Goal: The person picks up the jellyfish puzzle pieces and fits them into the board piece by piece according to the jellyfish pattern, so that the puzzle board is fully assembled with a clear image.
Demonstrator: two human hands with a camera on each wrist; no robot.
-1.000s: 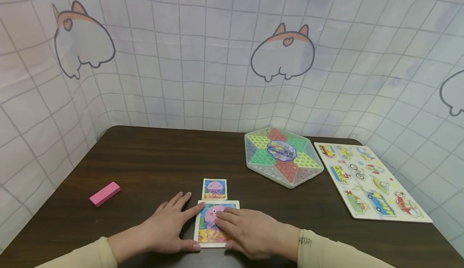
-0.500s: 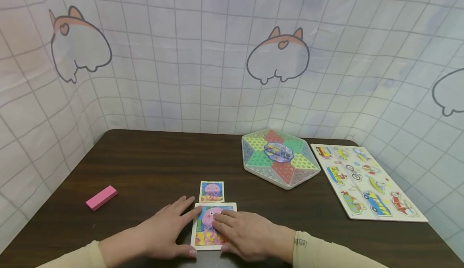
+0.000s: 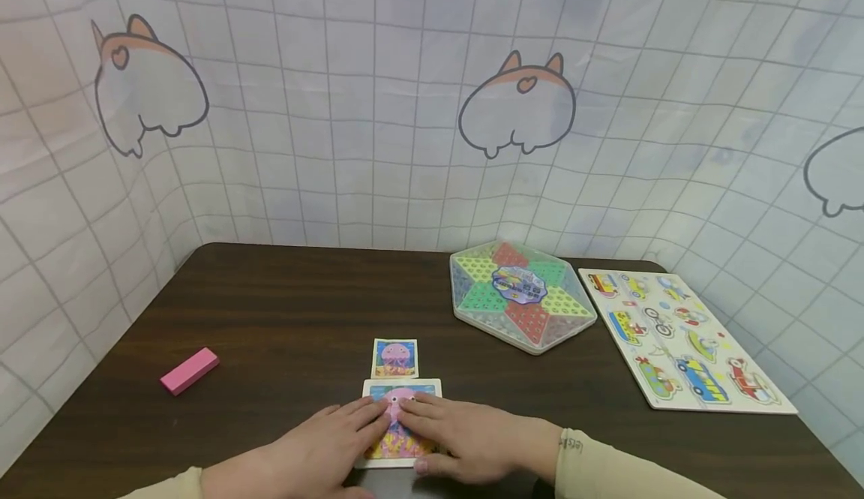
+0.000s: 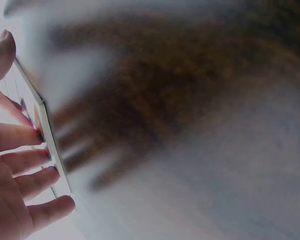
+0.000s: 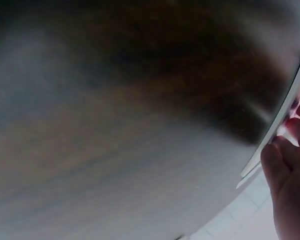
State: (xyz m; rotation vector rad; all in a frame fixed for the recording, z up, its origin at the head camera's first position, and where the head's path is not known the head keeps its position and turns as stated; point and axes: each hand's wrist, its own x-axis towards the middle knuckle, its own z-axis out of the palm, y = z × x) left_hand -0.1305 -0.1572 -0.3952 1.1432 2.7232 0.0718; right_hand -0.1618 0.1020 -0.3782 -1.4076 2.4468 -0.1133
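Note:
A square jigsaw puzzle with a white border and a pink jellyfish picture lies flat on the dark table. My left hand reaches over its left side, fingertips resting on the picture. From the right, my right hand lays its fingers on the jellyfish, thumb at the near edge. Both sets of fingers are nearly straight and almost meet in the middle. Just beyond the puzzle lies a smaller jellyfish card. In the left wrist view the left fingers touch the board along its pale edge.
A pink block lies at the left of the table. At the back right sits a hexagonal Chinese checkers box. Right of it is a white vehicle puzzle board. A grid-patterned cloth hangs behind the table.
My left hand has moved right, from the puzzle's left edge onto its picture. The right hand stays on the jellyfish, its fingers shifted slightly. The head view has tilted and turned a little.

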